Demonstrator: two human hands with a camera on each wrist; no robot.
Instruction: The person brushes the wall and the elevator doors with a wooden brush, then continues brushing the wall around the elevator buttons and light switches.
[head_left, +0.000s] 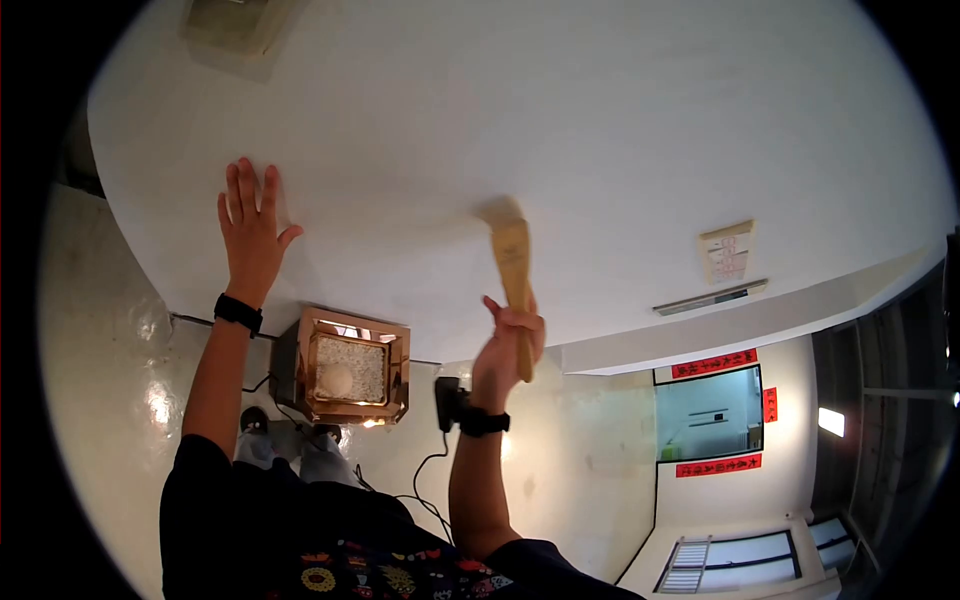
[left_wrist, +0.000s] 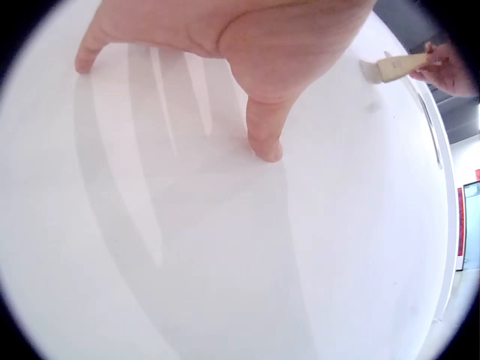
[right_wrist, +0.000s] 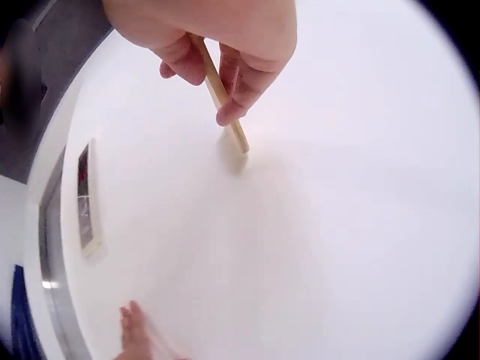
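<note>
My right hand [head_left: 505, 350] grips a flat wooden-handled paintbrush [head_left: 512, 260] by its handle, bristles toward the white wall [head_left: 400, 150]. In the head view the pale bristle end looks blurred. The right wrist view shows the brush [right_wrist: 238, 136] edge-on, its tip right at the wall surface and fingers curled round the handle. To the left, my left hand [head_left: 252, 240] is spread with straight fingers against the wall. Its thumb and one fingertip rest on the white surface in the left wrist view, where the brush [left_wrist: 401, 67] appears at upper right.
A copper-coloured box [head_left: 400, 345] holding pale granules and a round ball stands below, between the arms. Black cables [head_left: 430, 460] trail near the body. Wall fittings include a framed panel [head_left: 728, 250], a narrow slotted plate [head_left: 710, 297] and another panel [head_left: 230, 25].
</note>
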